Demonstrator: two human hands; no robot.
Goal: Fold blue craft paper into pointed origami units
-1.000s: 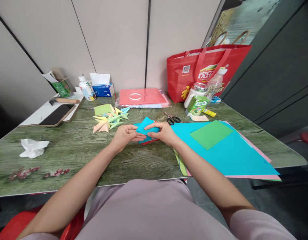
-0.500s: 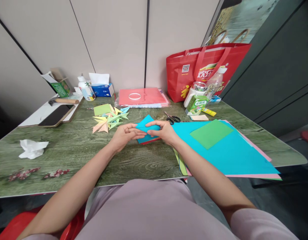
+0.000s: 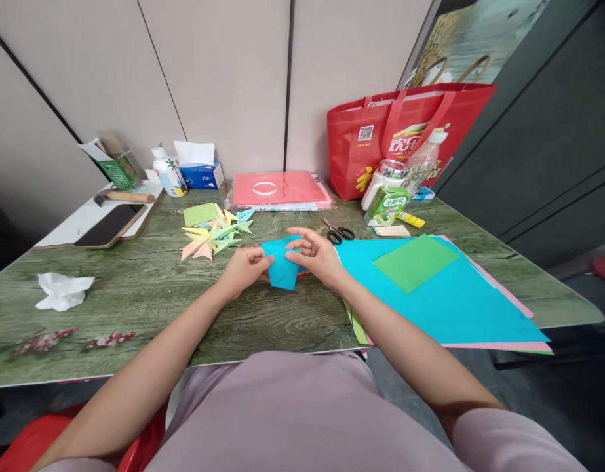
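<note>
Far left on the desk: crumpled tissue. Centre-left, farther back: cluster of folded paper stars. Left hand: fingers closed on the left edge of the folded blue paper. The paper sits mid-desk between both hands; contact with the desk not discernible. Right hand: thumb and fingers pinched on the paper's upper right edge. Scissors lie just beyond the right hand. Right: large blue sheet, with a green square on it.

QR code on red bag
</note>
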